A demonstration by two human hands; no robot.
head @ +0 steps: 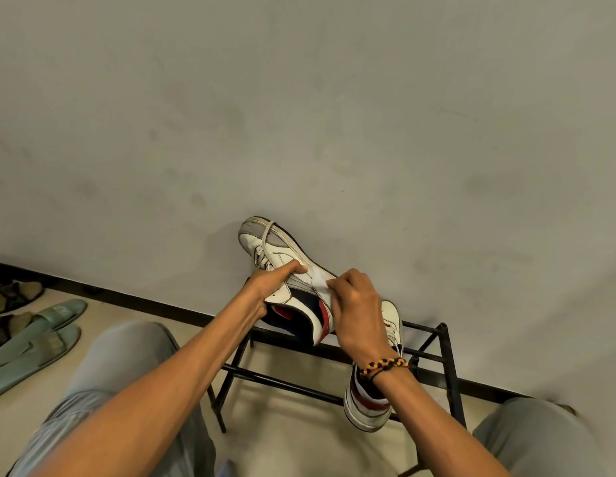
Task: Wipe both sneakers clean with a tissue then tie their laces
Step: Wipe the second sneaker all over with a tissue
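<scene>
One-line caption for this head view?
Left hand holds a sneaker while right hand wipes it with tissue.

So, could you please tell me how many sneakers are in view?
2: one sneaker held up by the left hand, the other sneaker on the black rack, partly hidden by the right wrist.

My right hand (356, 315) hides most of the second sneaker (368, 404); at nine o'clock, the frame edge cuts the green slippers (34, 342).

White sneaker (286, 270) held tilted, tissue (318, 280) against its side; second sneaker (372, 390) on rack.
</scene>
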